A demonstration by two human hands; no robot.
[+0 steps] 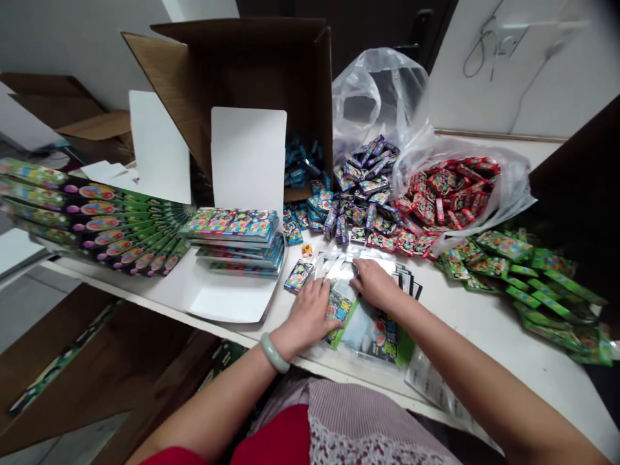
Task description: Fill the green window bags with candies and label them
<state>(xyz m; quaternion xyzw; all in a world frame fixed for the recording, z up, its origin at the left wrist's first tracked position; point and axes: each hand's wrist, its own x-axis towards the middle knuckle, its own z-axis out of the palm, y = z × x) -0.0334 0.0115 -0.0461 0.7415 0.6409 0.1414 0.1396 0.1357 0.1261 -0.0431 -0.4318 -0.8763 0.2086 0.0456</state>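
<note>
the left hand (310,316) and the right hand (375,284) both lie on a glossy clear and silver plastic packet (339,271) printed with green and black panels, which sits flat close to the near edge of a white tabletop (489,336), between the two forearms. the left fingers are slightly apart and flat on the packet, while the right fingers lie close together on its silvery upper part; neither hand is clamped on it. a pale green jade bangle (274,352) circles the left wrist. just left of the left hand lies a small blue printed box (298,276), with a tiny red and yellow piece (307,250) just beyond it. further left, two stacks of flat multicoloured boxes (232,239) rest on a white card tray (223,300), and long green printed cards (92,216) fan out at far left. on the far side are a brown corrugated cardboard box (242,64) with white card sheets (248,158) standing against it, a heap of small dark blue packets (363,187), and a heap of red packets (445,194) on a clear plastic bag (504,187), with green packets (527,284) scattered at right
</note>
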